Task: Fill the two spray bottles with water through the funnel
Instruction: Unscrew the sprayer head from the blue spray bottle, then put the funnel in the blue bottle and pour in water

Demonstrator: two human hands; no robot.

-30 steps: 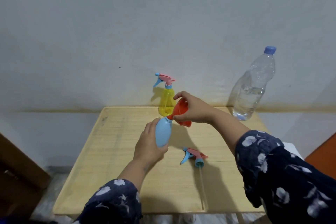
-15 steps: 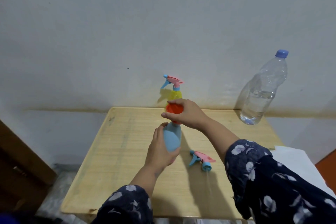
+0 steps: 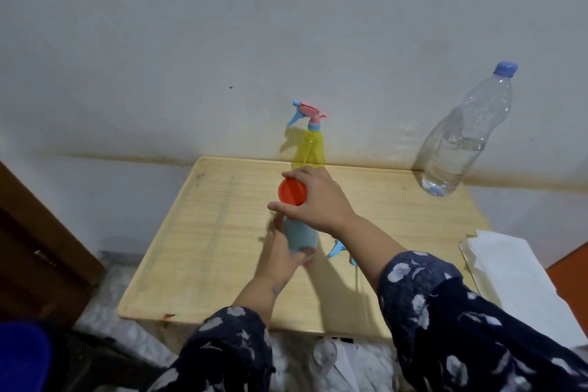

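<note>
The head camera looks down at a small wooden table (image 3: 222,232) set against a pale wall. A blue spray bottle (image 3: 300,237) stands upright near the middle of the table, with its top off. The left hand (image 3: 280,251) is wrapped around the low part of the bottle (it looks a bit blurry). An orange funnel (image 3: 292,191) sits on top of the blue bottle, with its wide mouth facing up. The right hand (image 3: 321,200) holds the funnel by its rim, with the thumb on the near side and the fingers curled over the far side.

A yellow spray bottle (image 3: 310,146) stands at the back edge of the table, near the wall, and its pink and blue sprayer top is on. The loose sprayer top (image 3: 337,250) lies flat on the table just right of the blue bottle, partly hidden by the right arm. A clear water bottle (image 3: 461,143) with a blue cap stands at the back right corner, about half full. White paper (image 3: 515,280) lies at the right, off the table's edge.
</note>
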